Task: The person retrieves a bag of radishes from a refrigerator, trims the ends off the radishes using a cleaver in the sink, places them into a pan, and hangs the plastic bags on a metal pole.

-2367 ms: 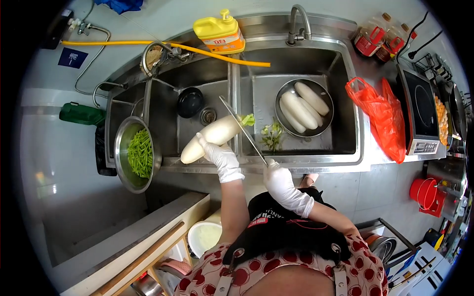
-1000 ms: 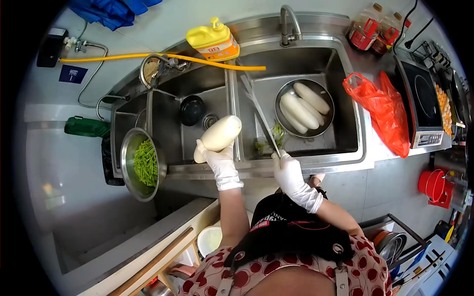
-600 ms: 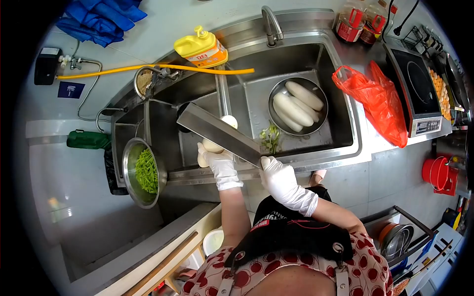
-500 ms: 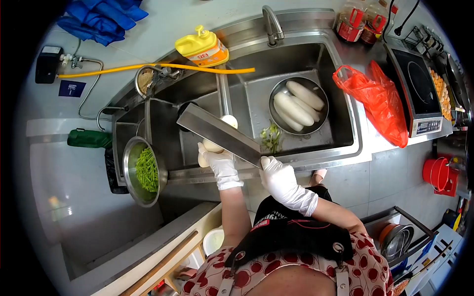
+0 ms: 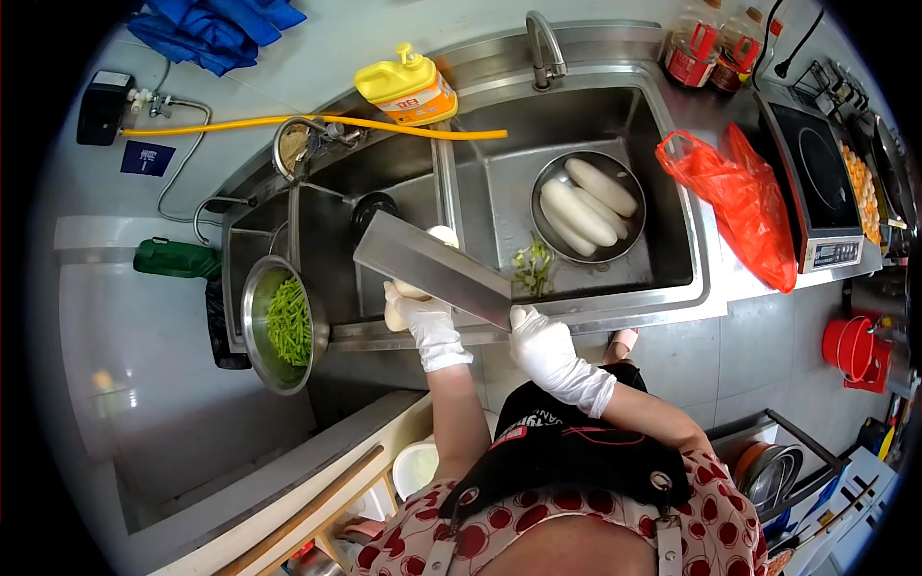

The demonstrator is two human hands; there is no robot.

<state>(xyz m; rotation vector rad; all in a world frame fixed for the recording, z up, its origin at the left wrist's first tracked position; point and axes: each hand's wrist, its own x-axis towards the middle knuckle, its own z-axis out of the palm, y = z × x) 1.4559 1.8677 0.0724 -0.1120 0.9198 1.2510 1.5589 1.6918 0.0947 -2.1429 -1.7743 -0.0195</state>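
My right hand (image 5: pixel 549 348), in a white glove, is closed around the handle of a broad cleaver (image 5: pixel 432 272). The blade slants up to the left, across my left hand and the radish there. White-gloved too, my left hand (image 5: pixel 428 322) grips a white radish (image 5: pixel 443 234), whose pale end shows above the blade; its middle is hidden by the steel. Inside the right sink basin (image 5: pixel 490 192), several white radishes (image 5: pixel 579 213) lie in a round metal bowl (image 5: pixel 638 230). Some green trimmings (image 5: pixel 531 267) lie beside that bowl.
On the left sink edge sits a steel bowl (image 5: pixel 253 331) of cut green vegetables (image 5: pixel 288 322). A yellow hose (image 5: pixel 413 128) crosses behind, near a yellow jug (image 5: pixel 408 88). Right are a red plastic bag (image 5: pixel 744 211) and an induction cooker (image 5: pixel 816 173).
The whole view has shifted slightly, so the sink appears a little lower and further right. My hands, the cleaver and the radish keep nearly the same arrangement.
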